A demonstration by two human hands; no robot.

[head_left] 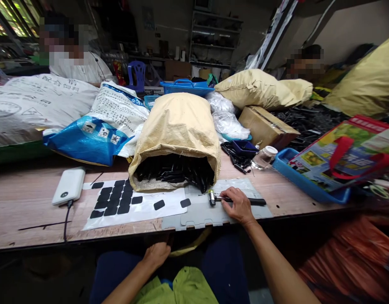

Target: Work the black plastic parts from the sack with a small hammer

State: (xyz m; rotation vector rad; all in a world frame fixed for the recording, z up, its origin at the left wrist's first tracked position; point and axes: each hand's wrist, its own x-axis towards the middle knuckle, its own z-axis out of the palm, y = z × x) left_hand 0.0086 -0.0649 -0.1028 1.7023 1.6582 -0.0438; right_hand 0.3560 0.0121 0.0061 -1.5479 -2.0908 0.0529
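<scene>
My right hand (237,206) is closed over a small hammer (257,202), whose black handle lies along a grey sheet (219,217) near the table's front edge. The hammer's head points left, with a yellowish face on one end. Below the table edge, above my lap, is my left hand (156,254). Its fingers look curled, partly in shadow, and what they hold is hidden. Beside it runs a pale yellow strip (191,247). In front of me a tan woven sack (178,122) lies with its mouth towards me, full of black slender pieces (173,171).
Left of the grey sheet lies a white sheet with black rounded stickers (115,197), beside a white power bank (68,186) with a cable. A clear jar (264,157), a blue tray (311,181) and a cardboard box (265,128) stand right. Two people sit across the table.
</scene>
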